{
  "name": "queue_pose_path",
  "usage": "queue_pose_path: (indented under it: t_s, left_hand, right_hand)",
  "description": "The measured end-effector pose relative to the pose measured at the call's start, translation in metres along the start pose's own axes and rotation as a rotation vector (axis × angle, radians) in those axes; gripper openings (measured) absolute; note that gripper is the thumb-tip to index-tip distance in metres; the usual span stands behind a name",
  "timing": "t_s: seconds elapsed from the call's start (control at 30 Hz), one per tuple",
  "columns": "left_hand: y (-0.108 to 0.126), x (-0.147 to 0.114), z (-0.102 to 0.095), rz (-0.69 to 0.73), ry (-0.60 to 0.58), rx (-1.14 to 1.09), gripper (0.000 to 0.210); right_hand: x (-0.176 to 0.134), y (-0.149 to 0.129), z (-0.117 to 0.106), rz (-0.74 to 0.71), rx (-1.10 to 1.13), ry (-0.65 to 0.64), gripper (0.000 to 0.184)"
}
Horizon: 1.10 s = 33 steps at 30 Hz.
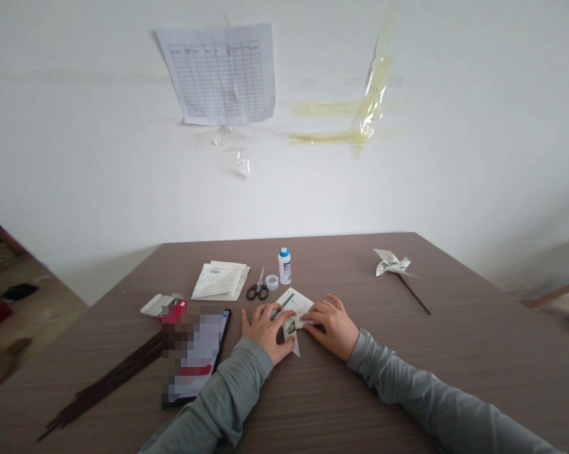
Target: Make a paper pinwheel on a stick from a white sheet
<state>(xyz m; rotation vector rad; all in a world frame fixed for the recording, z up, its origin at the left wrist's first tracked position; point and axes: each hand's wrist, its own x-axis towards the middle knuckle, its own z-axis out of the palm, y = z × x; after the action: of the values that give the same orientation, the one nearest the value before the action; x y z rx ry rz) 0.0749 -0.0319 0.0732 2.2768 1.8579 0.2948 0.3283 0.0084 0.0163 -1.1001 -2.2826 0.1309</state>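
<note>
A printed piece of paper (291, 299), partly folded, lies on the brown table in front of me. On its left side my left hand (269, 332) holds it, thumb and fingers bent around a flap. From the right, my right hand (334, 325) grips the same paper with its fingertips close together. A pointed corner of the paper sticks out below, between the two hands. Just beyond the paper stand a white glue bottle (285, 267) with a blue top and a small clear cap (272, 282). Black-handled scissors (257, 291) lie left of the cap.
Several cut paper sheets (218, 280) lie at the back left. Nearer are a small red and white box (164, 307), a phone (202, 353) and a bundle of thin dark sticks (109, 378). A paper pinwheel (391, 263) on a stick rests at the right. A wall (313, 195) stands behind the table.
</note>
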Motion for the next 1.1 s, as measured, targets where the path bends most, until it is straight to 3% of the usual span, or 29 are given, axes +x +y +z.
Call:
queue_pose_path:
  t_s: [0.17,0.57,0.77,1.1]
  left_hand:
    - [0.0027,-0.0024,-0.0029,0.011,0.006,-0.016,0.059]
    - [-0.0024,0.0005,0.0007,0.014,-0.025,0.002,0.057]
    - [-0.0018,0.0013,0.0017,-0.010,-0.012,-0.012,0.072]
    - [-0.0016,0.0001,0.0010,0.013,-0.024,-0.013,0.058]
  right_hand:
    - [0.0002,0.0001,0.0003,0.001,0.001,0.005,0.019]
    - [0.0006,-0.0001,-0.0002,-0.004,0.012,-0.008,0.020]
    - [-0.0005,0.0006,0.0004,-0.001,0.003,0.002,0.020]
    - [-0.0001,0.0000,0.0011,0.005,0.012,-0.016,0.021]
